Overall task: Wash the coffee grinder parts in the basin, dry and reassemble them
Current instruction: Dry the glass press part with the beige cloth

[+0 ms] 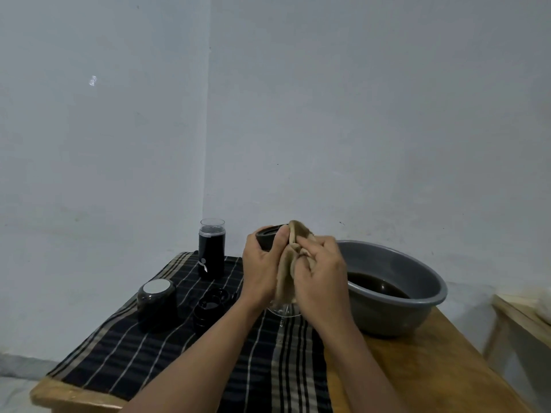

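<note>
– Since we start at frame left, what's on the striped cloth [149, 353]?
– Lower left: black domed part [156, 305] w/ white top, black ring pieces [210, 307] just beside it. Behind them the grinder body [211, 254], upright, clear cap on.
– Hands?
– Ctr of frame, raised above the cloth. Left hand [261, 263] grips a black round part [268, 238], fingers curled round it. Right hand [320, 272] pinches a tan rag [287, 272], bunched btwn both hands and against that part.
– Under them?
– Clear cup [283, 311], mostly hidden.
– Right side?
– Grey basin [417, 305] on the bare wood table [417, 368], dark water [378, 286] inside, just right of the hands. Far right edge: another wooden table [518, 317], well apart.
</note>
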`<state>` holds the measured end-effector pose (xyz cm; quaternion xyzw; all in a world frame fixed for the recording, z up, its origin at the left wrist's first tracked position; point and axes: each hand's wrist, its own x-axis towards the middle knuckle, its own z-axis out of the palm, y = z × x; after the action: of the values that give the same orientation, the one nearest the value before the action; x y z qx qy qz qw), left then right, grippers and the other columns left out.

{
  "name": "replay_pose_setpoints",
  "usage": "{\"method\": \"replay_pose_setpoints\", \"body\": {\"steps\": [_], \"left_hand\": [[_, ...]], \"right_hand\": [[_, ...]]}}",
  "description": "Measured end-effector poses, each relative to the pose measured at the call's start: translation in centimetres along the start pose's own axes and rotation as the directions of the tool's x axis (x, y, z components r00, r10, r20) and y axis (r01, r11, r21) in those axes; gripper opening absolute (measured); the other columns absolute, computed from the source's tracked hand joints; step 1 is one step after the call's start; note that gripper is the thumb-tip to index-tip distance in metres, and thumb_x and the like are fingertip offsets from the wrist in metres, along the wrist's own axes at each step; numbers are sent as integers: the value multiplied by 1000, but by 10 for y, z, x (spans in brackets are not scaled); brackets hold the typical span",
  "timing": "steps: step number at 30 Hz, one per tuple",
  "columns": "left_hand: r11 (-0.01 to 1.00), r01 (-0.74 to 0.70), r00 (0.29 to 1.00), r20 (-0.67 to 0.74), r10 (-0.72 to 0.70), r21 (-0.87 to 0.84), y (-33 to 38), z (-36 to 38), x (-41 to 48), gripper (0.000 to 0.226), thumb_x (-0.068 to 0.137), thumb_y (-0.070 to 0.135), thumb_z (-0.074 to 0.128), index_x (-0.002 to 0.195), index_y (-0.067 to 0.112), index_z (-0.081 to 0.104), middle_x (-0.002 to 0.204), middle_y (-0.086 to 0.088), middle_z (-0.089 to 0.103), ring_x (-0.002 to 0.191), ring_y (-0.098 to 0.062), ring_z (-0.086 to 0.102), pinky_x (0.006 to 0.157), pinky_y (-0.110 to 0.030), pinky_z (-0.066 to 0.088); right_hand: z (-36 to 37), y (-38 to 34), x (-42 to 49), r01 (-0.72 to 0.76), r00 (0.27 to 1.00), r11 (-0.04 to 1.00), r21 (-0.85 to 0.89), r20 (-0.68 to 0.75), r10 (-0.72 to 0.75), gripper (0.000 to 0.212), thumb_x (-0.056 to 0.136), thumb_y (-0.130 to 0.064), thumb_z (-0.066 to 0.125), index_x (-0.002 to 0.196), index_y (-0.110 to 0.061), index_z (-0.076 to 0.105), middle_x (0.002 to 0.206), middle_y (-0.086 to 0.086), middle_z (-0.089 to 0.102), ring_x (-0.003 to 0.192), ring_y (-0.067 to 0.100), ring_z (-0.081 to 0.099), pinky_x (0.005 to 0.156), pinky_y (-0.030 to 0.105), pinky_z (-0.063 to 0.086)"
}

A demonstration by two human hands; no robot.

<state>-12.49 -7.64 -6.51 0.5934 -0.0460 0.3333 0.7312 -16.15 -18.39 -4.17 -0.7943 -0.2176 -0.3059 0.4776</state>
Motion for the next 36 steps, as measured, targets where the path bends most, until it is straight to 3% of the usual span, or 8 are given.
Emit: {"method": "replay_pose_setpoints", "body": {"steps": [4, 11, 18, 22, 24, 27, 30, 36], "left_hand": [[999, -23, 1000, -2, 23, 48, -4, 4, -6, 60, 79, 66, 70, 118, 21, 62, 110, -3, 72, 94, -12, 72, 79, -34, 59], [979, 203, 975, 100, -199, -30, 0, -2, 1, 68, 65, 55, 84, 114, 11, 68, 104, -8, 78, 93, -24, 75, 78, -35, 60], [943, 332, 928, 178, -327, 7, 5, -19, 11, 41, 87, 10, 78, 126, 10, 64, 103, -23, 73, 77, -29, 74, 62, -37, 60], [892, 377, 925, 49, -377, -250, 0, -25, 14, 34, 91, 18, 73, 118, 2, 61, 93, -20, 75, 75, -25, 74, 73, -43, 62], [833, 438, 897, 100, -431, -338, 0, -17, 6, 29, 94, 20, 67, 113, -1, 61, 88, -18, 75, 74, -24, 73, 84, -43, 61], [758, 548, 837, 217, -503, -355, -3, -5, -9, 35, 85, 19, 75, 107, -3, 59, 88, -18, 76, 85, -29, 74, 95, -45, 57], [795, 575, 796, 354, -491, -191, -16, -8, -11, 75, 59, 21, 95, 121, 2, 58, 120, -21, 69, 102, -31, 72, 90, -44, 60], [787, 560, 811, 365, -457, -258, -17, -15, -1, 76, 69, 24, 92, 132, -4, 61, 128, -24, 67, 106, -34, 68, 95, -46, 58]], "right_hand": [[-8, 16, 31, 2, 1000, 975, -224, -29, -9, 29, 105, -22, 47, 125, -17, 67, 109, -7, 42, 81, 5, 53, 73, 29, 56], [-8, 31, 25, 130, 988, 985, -111, -68, -138, 34, 100, -7, 52, 126, -22, 70, 108, -8, 45, 90, 2, 53, 84, 23, 54], [-28, 43, 27, 361, 928, 889, -282, 198, -315, 30, 97, -11, 59, 119, -26, 72, 106, -8, 47, 96, 14, 49, 76, 27, 48], [-32, 66, 6, 179, 981, 927, -331, -4, -191, 28, 98, -15, 57, 121, -22, 71, 113, -3, 52, 94, 10, 53, 71, 12, 45], [-29, 68, 7, -98, 975, 989, -110, -211, 73, 32, 101, -13, 53, 129, -22, 65, 122, -2, 49, 90, 3, 54, 67, 5, 45], [-21, 56, 16, -324, 907, 921, 217, -206, 367, 36, 105, -22, 49, 141, -20, 55, 133, -4, 45, 88, -5, 51, 63, 4, 44], [-15, 45, 24, -236, 943, 946, 221, -183, 278, 37, 104, -29, 51, 140, -23, 55, 134, -6, 44, 94, -6, 49, 76, 6, 41], [-14, 46, 20, -86, 996, 987, 138, 5, 86, 28, 102, -26, 56, 128, -23, 64, 118, -6, 52, 100, -8, 53, 80, -1, 42]]}}
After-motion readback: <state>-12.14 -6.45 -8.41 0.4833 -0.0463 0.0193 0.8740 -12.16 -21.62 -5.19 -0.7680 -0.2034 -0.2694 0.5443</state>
